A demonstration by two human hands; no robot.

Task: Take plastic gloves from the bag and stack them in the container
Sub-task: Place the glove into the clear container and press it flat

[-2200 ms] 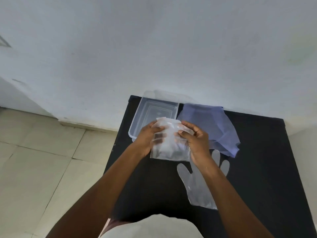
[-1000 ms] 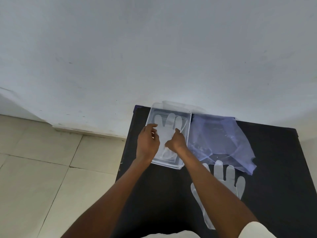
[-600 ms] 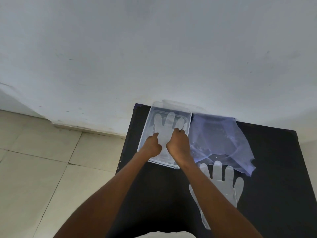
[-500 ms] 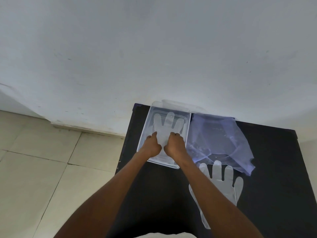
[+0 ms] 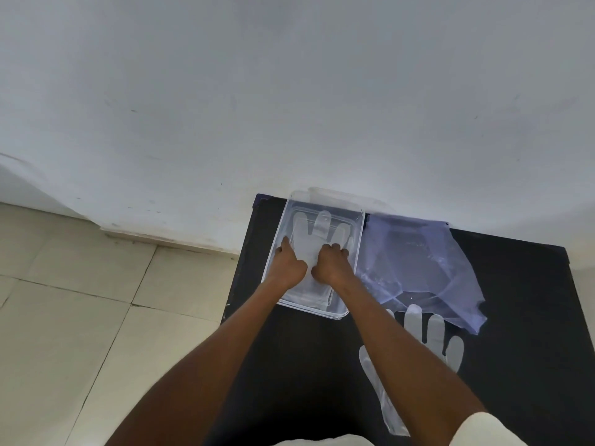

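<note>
A clear plastic glove (image 5: 318, 230) lies flat inside the clear rectangular container (image 5: 360, 239) at the table's far left, fingers pointing to the wall. My left hand (image 5: 288, 268) and my right hand (image 5: 331, 265) are side by side in the container. Both press on the glove's palm area with curled fingers, and the left index finger reaches to the container's left wall. The bluish translucent bag (image 5: 418, 268) lies flat just right of the container. A second clear glove (image 5: 434, 336) lies on the table in front of the bag, partly hidden by my right forearm.
Everything sits on a black table (image 5: 521, 349) pushed against a white wall (image 5: 289, 107). A second clear tray or lid (image 5: 347, 196) shows behind the container. Tiled floor (image 5: 96, 317) lies beyond the table's left edge.
The glove that I held up over the table now lies in the container. Both hands came down onto it and closed together over its palm area.
</note>
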